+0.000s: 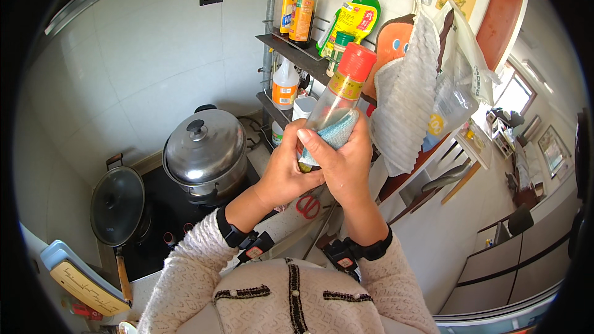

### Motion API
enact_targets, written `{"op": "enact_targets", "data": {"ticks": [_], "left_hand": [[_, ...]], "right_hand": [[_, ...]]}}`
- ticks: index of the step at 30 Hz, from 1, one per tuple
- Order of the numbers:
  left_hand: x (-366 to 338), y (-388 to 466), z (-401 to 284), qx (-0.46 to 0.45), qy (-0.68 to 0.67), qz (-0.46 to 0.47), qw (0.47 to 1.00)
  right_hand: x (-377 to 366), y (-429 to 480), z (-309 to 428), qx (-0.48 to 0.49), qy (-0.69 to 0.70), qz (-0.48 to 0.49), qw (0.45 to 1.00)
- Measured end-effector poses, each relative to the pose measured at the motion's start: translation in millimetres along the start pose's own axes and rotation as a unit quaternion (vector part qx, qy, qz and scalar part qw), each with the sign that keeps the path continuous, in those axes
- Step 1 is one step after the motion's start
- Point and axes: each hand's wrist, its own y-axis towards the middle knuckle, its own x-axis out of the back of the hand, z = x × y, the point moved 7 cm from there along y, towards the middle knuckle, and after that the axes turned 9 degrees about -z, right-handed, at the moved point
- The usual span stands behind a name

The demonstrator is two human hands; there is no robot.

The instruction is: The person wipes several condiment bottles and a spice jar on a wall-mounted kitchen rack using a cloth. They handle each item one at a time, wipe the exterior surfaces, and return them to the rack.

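A clear seasoning bottle [326, 107] with a red cap and a yellow neck label is tilted in front of my chest, its cap end up and to the right. My left hand [282, 163] grips its lower part from the left. With my right hand [349, 167] I hold a blue-and-white cloth [338, 131] pressed against the bottle's side. The right thumb lies across the cloth towards the left hand. Fingers and cloth hide most of the bottle's lower end, where some dark contents show.
A lidded steel pot [204, 148] and a glass-lidded pan [117, 206] stand on the black cooktop [160, 185]. Sauce bottles [304, 11] fill a corner shelf [297, 55]. A grey towel [401, 111] hangs at right. Red-handled scissors [307, 207] lie below my hands.
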Motion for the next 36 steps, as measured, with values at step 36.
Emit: {"op": "enact_targets", "data": {"ticks": [36], "left_hand": [[-29.5, -33.8, 13.0, 0.232, -0.333, 0.16, 0.9]], "right_hand": [[8.8, 47.1, 14.8, -0.13, 0.214, 0.078, 0.965]]}}
